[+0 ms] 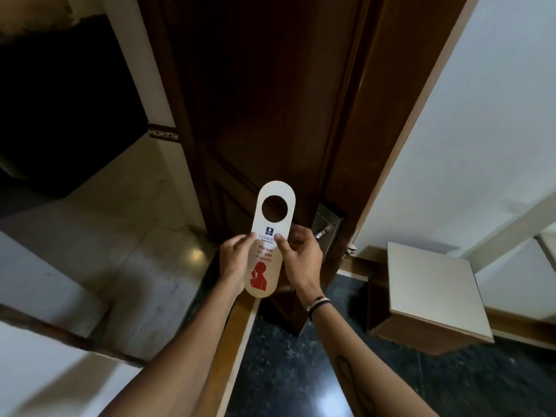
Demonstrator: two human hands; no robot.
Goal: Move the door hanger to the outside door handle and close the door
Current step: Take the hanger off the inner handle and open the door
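A cream door hanger (pixel 270 236) with a round hole at its top and red "Please do not disturb" print is held upright in front of the dark wooden door (pixel 270 100). My left hand (pixel 234 260) pinches its left edge. My right hand (pixel 301 260) grips its right edge, thumb on the front. The door stands open, its edge toward me. A metal lock plate with a lever handle (pixel 326 227) sits on the door just right of the hanger, partly hidden by my right hand.
A small square side table (pixel 433 284) with a pale top stands at the right against the white wall. The floor is dark stone on my side and pale tile beyond a wooden threshold (pixel 231 326). A dark opening lies at upper left.
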